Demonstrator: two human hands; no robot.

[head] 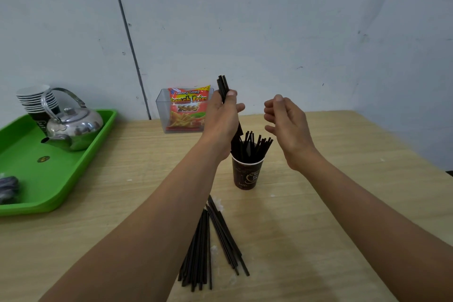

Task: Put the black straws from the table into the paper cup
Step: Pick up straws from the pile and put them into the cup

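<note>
On the left we see a green tray (81,154) with a kettle (73,127). Our left hand (221,117) grips a small bundle of black straws (223,86) above the paper cup (247,173), which already holds many. More loose straws (210,245) lie on the table (343,191) near us. Our right hand (284,120) is loosely curled, holding nothing. The straws look light, thin and stiff, so we would pinch several at the middle
</note>
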